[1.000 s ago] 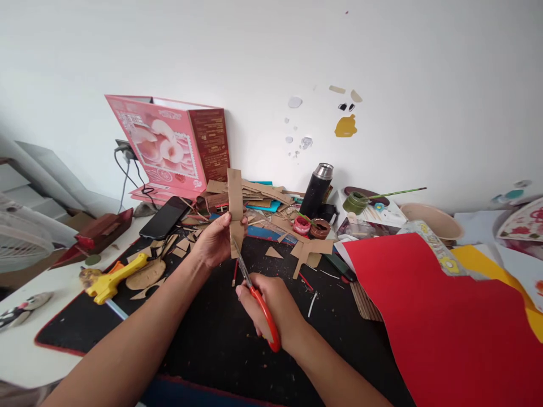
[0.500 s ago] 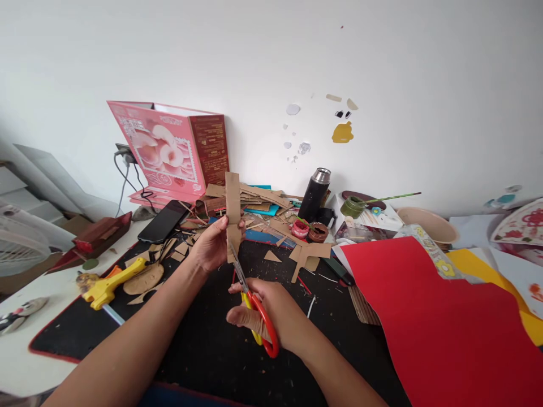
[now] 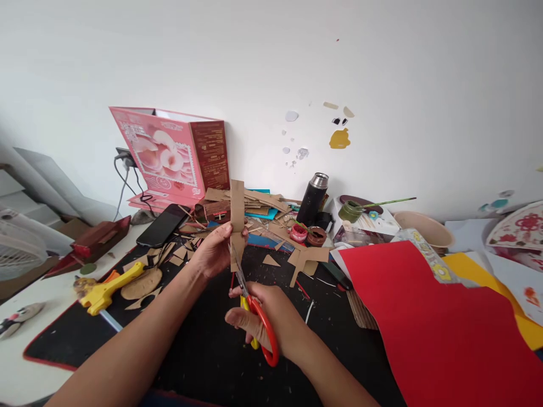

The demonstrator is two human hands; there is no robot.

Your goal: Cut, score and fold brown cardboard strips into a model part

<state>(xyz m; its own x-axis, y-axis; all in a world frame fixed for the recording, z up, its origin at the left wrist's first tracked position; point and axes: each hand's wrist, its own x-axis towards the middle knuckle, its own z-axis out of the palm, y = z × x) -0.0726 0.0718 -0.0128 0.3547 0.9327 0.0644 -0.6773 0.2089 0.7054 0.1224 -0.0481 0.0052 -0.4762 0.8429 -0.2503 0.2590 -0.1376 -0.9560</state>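
Note:
My left hand pinches a narrow brown cardboard strip, held upright above the black mat. In my right hand is a pair of scissors with red and yellow handles. Their blades point up and sit at the lower end of the strip, with cardboard showing on both sides of them. A Y-shaped cardboard piece and a small cardboard triangle lie on the mat to the right of the strip.
Cardboard offcuts are heaped behind my hands. A black flask, paint jars and a green jar with a brush stand at the back. Red paper covers the right side. To the left lie a yellow glue gun and a phone.
The whole view has shifted slightly. The strip leans a little differently, and the scissor blades remain at its lower end. Both hands keep their grips.

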